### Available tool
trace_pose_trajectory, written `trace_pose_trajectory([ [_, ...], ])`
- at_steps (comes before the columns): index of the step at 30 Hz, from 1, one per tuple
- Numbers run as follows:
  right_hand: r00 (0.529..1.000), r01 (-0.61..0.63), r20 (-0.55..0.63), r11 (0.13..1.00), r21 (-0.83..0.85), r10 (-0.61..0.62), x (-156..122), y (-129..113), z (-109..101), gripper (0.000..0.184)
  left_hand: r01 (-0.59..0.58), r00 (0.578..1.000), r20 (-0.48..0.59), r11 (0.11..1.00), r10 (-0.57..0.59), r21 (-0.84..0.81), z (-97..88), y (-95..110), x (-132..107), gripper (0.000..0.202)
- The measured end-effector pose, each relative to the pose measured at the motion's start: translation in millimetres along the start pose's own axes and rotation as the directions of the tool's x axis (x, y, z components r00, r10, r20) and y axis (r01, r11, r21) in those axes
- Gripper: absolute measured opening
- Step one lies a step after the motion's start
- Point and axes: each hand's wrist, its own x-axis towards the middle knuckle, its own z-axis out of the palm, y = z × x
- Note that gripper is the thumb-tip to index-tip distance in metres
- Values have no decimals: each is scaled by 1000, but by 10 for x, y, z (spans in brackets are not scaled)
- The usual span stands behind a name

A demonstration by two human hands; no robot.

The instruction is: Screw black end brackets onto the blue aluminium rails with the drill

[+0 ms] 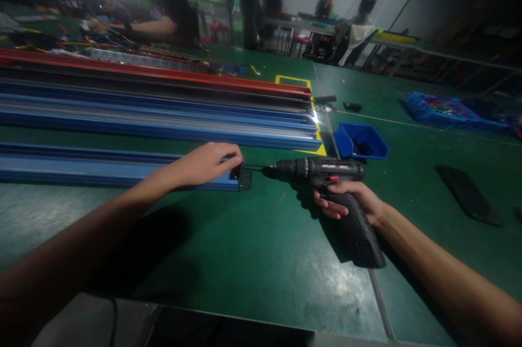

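Note:
My left hand (207, 162) rests on the right end of a long blue rail (101, 170) lying on the green floor, fingers curled over its top by a small black end piece (244, 177). My right hand (346, 200) grips the handle of a black cordless drill (326, 173), held level. The drill's bit points left and meets the black end piece on the rail.
A stack of long blue and red rails (163, 107) lies behind. A blue parts bin (361, 141) sits just beyond the drill. A black flat piece (468, 194) lies at right, a blue bag (444, 110) farther back. People sit at tables in the background.

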Motion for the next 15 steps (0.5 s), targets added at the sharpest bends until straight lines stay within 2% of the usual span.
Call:
trace_pose_trajectory([
  [15, 1000, -4, 6, 1000, 9, 4, -7, -15, 10, 22, 5, 1000, -8, 1000, -5, 7, -7, 32, 8, 41],
])
